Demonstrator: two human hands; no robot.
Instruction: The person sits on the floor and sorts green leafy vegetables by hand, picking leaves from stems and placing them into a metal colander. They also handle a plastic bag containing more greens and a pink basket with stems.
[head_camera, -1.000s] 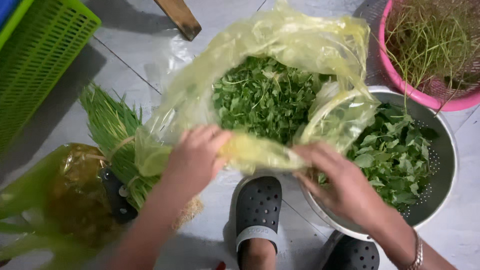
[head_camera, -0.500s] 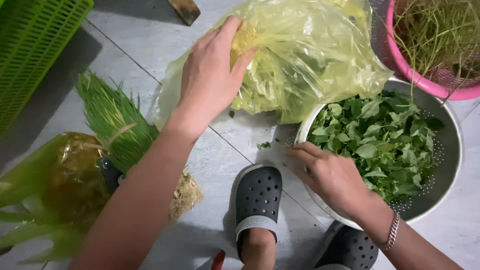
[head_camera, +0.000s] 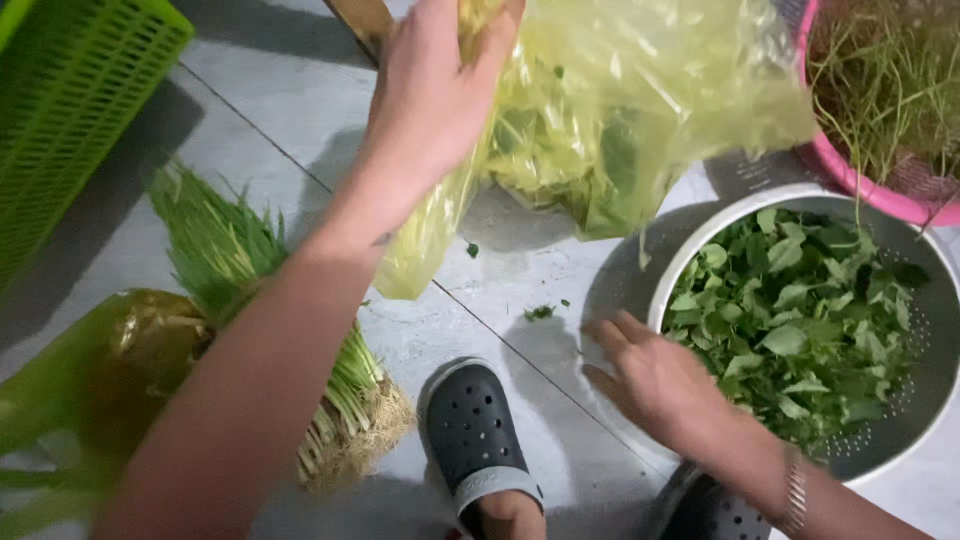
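Observation:
My left hand (head_camera: 430, 100) grips the gathered top of a yellow plastic bag (head_camera: 640, 110) and holds it up off the floor; green leaves show through its lower part. My right hand (head_camera: 655, 385) is low at the left rim of a metal colander (head_camera: 925, 410), fingers spread, holding nothing. The colander is full of loose green leaves (head_camera: 800, 320). A few leaf scraps (head_camera: 540, 312) lie on the grey floor tiles between the bag and my right hand.
A bundle of green stalks with roots (head_camera: 300, 350) lies at left beside a green-yellow bag (head_camera: 90, 390). A green plastic basket (head_camera: 70, 110) stands top left, a pink basket of thin stalks (head_camera: 880, 110) top right. My grey clogs (head_camera: 470, 440) are at the bottom.
The left hand has lifted the yellow bag up and away from the colander. The right hand let go of the bag and dropped to the colander's left rim.

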